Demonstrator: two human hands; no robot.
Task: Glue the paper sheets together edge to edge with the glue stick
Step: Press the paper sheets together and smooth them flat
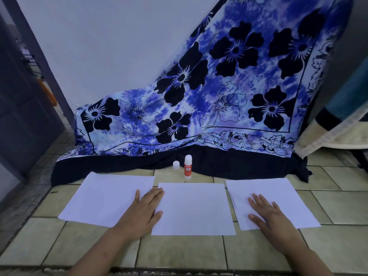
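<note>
Left sheet (103, 198), middle sheet (193, 210), right sheet (294, 204): white, flat, narrow gaps. Glue stick (188, 166) upright at middle's 12 o'clock; cap (176, 164) at its 9.

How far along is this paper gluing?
Barely begun. Done: the left sheet, middle sheet and right sheet lie in a row, and the glue stick stands behind with what looks like its cap beside it. In hand: left hand flat across the left and middle sheets, right hand flat on the right sheet. Left: gaps separate the sheets, so all gluing.
</note>
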